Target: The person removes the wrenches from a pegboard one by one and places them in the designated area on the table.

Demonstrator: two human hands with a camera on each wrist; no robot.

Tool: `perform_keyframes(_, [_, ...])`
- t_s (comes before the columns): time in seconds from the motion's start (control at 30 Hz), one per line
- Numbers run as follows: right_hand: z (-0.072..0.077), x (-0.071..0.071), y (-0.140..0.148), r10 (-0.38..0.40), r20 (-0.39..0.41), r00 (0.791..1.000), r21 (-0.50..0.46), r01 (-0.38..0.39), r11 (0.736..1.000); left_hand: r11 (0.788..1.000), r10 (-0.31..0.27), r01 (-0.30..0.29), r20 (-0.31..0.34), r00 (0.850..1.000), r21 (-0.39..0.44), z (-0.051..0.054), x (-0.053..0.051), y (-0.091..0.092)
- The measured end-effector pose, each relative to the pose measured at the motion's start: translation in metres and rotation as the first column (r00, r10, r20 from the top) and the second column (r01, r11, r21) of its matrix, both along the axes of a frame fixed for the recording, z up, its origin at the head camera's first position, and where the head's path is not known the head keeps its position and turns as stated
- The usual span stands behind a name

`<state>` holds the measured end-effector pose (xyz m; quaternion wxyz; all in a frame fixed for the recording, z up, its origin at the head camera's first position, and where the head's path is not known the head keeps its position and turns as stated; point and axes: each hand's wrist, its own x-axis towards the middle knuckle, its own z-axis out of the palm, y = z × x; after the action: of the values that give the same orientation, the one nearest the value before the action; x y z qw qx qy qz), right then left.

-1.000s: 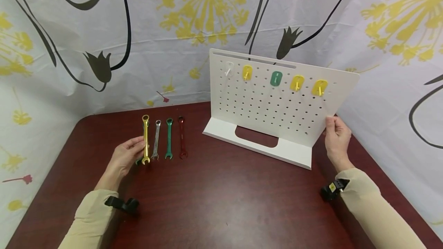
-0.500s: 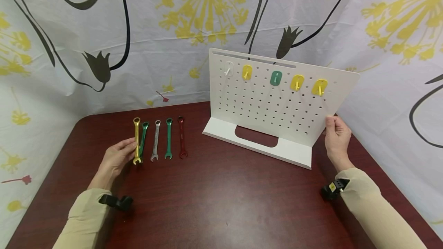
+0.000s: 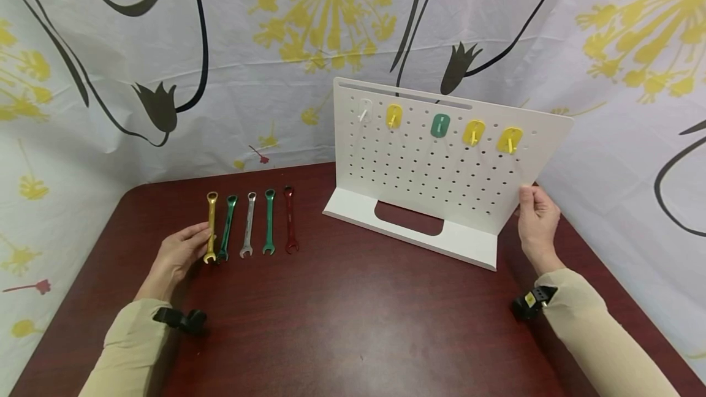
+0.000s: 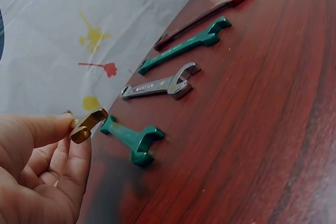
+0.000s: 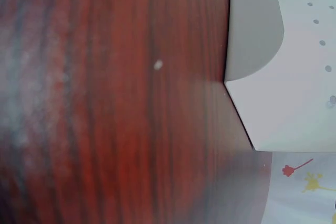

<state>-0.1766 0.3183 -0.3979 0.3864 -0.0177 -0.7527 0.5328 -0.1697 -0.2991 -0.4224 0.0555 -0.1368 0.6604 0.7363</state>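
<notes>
In the head view my left hand (image 3: 179, 253) pinches a yellow-gold combination wrench (image 3: 212, 228) between thumb and fingers, at the left end of a row of wrenches. In the left wrist view the gold wrench (image 4: 88, 125) is held just above the table. Beside it lie a green wrench (image 3: 227, 228), a silver wrench (image 3: 249, 225), another green wrench (image 3: 269, 222) and a red wrench (image 3: 291, 220). On the right, my right hand (image 3: 537, 222) grips the side edge of a white pegboard stand (image 3: 419, 170). The right wrist view shows the stand's base but not the hand.
Along the pegboard's top sit a white hook (image 3: 365, 110), a green hook (image 3: 440, 125) and several yellow hooks, one at the right end (image 3: 509, 139). The dark red table (image 3: 353, 323) runs back to a patterned cloth (image 3: 231, 78).
My left hand has moved left and slightly down with the gold wrench, from over the nearest green wrench to its left side. The right hand and pegboard have stayed still.
</notes>
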Motion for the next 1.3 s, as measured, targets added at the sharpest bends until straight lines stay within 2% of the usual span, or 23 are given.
perform_keyframes(0.07, [0.001,0.001,-0.001,0.001,-0.003,1.0,0.0,-0.001,1.0,1.0,0.001,-0.001,0.019,1.0,-0.022,0.0,-0.001,-0.001])
perform_keyframes(0.3, [0.003,0.003,-0.004,0.009,-0.012,1.0,0.002,-0.009,1.0,1.0,0.011,-0.01,0.057,0.998,-0.019,0.001,-0.005,-0.006])
perform_keyframes(0.63, [0.003,0.003,-0.003,0.012,-0.021,1.0,0.01,-0.012,1.0,0.994,0.022,-0.01,0.101,0.995,-0.11,-0.001,-0.007,-0.013])
perform_keyframes(0.87, [0.002,0.002,-0.003,0.008,-0.011,1.0,-0.001,-0.008,1.0,0.988,0.014,0.002,0.106,0.994,-0.154,-0.004,-0.01,-0.017])
perform_keyframes(1.17, [-0.018,-0.011,0.012,-0.033,0.015,0.999,0.003,0.033,0.999,0.973,0.011,0.013,0.104,0.994,-0.229,-0.008,-0.012,-0.019])
perform_keyframes(1.3, [-0.021,-0.012,0.014,-0.035,0.016,0.999,0.0,0.035,0.999,0.968,0.013,0.014,0.106,0.994,-0.251,-0.009,-0.013,-0.02])
